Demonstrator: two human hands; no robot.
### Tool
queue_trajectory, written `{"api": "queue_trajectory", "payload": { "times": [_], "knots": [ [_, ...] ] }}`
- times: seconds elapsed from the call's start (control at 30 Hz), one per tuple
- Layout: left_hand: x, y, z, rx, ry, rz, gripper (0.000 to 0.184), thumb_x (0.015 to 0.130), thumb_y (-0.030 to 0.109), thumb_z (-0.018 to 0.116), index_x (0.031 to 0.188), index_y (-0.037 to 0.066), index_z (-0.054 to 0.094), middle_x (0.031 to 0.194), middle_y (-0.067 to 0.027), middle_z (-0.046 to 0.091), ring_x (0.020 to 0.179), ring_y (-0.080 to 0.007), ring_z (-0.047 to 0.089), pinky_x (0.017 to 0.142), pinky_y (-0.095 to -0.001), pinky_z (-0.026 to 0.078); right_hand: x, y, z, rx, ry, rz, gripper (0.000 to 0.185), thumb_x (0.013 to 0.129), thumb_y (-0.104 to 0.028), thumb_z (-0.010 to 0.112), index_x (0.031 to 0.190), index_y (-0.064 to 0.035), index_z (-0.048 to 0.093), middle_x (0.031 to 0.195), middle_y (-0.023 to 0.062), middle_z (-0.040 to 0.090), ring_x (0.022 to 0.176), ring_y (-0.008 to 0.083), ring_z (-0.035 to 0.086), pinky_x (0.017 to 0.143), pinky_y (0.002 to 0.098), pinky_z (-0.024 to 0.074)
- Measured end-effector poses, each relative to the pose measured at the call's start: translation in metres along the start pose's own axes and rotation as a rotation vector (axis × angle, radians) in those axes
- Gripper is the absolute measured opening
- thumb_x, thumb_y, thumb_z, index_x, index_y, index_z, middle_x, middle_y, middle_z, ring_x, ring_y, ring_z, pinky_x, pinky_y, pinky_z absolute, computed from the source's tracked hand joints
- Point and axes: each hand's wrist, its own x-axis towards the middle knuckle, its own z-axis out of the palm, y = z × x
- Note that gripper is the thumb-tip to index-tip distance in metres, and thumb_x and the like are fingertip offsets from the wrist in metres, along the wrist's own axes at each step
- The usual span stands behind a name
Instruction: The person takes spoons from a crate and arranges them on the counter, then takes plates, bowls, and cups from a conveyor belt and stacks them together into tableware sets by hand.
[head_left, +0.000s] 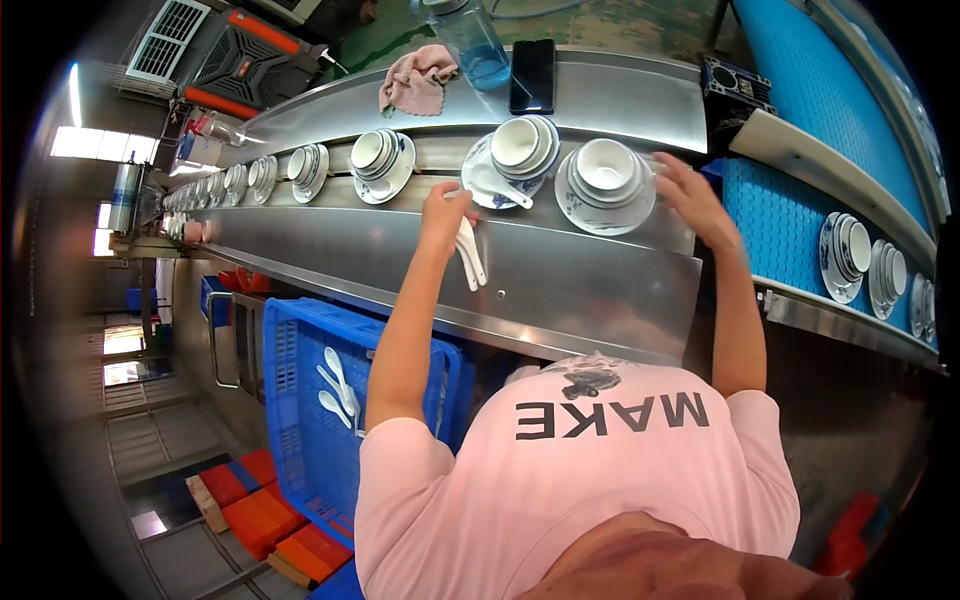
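Note:
My left hand (445, 215) is closed around white ceramic spoons (470, 262), whose handles hang below it over the steel edge. Its fingertips are at the rim of a blue-patterned plate (478, 170) bearing nested bowls (517, 141) and a white spoon (496, 184). To the right stands another stack, a plate (600, 222) with smaller dishes and a white bowl (607, 163) on top. Beside that stack's right rim is my right hand (695, 200), fingers apart and holding nothing. Whether its fingertips touch the rim I cannot tell.
More dish stacks (383, 165) line the conveyor leftward. A blue crate (290, 420) with several spoons stands below on the left. A pink cloth (417, 80), water bottle (478, 55) and phone (532, 77) lie behind. At right, a blue belt (775, 220) carries stacks.

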Motion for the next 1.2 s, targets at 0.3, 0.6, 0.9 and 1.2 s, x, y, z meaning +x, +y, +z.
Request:
{"api": "queue_trajectory", "payload": {
  "times": [0.3, 0.6, 0.9, 1.2],
  "knots": [
    [-0.022, 0.042, 0.042, 0.768, -0.203, 0.775, 0.037, 0.073, 0.004, 0.056, 0.109, 0.011, 0.053, 0.086, -0.0157, 0.060, 0.063, -0.0289, 0.059, 0.057, -0.0387, 0.047, -0.042, 0.048, -0.193, -0.902, 0.682, -0.212, 0.040, 0.078, 0.001, 0.043, 0.116, -0.0069, 0.051, 0.114, 0.0170, 0.053, 0.106, 0.0303, 0.051, 0.092, 0.0351, 0.0381],
    [0.008, 0.003, 0.009, 0.834, -0.189, 0.579, 0.030, 0.077, 0.015, 0.057, 0.104, 0.002, 0.056, 0.080, -0.0157, 0.061, 0.066, -0.0279, 0.060, 0.061, -0.0354, 0.049, -0.096, 0.104, -0.296, -0.543, 0.448, 0.390, 0.043, 0.088, -0.029, 0.044, 0.126, -0.0084, 0.043, 0.123, 0.0141, 0.047, 0.116, 0.0296, 0.042, 0.099, 0.0342, 0.0284],
    [-0.033, 0.001, -0.016, 0.712, -0.231, 0.579, 0.035, 0.073, 0.017, 0.064, 0.103, 0.000, 0.057, 0.086, -0.0111, 0.056, 0.071, -0.0176, 0.055, 0.066, -0.0283, 0.045, -0.100, 0.082, -0.205, -0.206, 0.331, 0.124, 0.039, 0.073, -0.008, 0.054, 0.111, -0.0013, 0.053, 0.095, 0.0058, 0.059, 0.087, 0.0139, 0.054, 0.078, 0.0262, 0.0423],
    [-0.028, -0.020, 0.006, 0.620, -0.188, 0.222, 0.019, 0.075, 0.012, 0.059, 0.087, -0.003, 0.060, 0.066, -0.0053, 0.057, 0.057, -0.0100, 0.051, 0.053, -0.0228, 0.041, -0.029, 0.059, -0.076, -0.072, 0.254, -0.012, 0.039, 0.075, -0.011, 0.053, 0.113, -0.0017, 0.052, 0.093, 0.0068, 0.059, 0.083, 0.0142, 0.055, 0.077, 0.0264, 0.0432]
  ]
}}
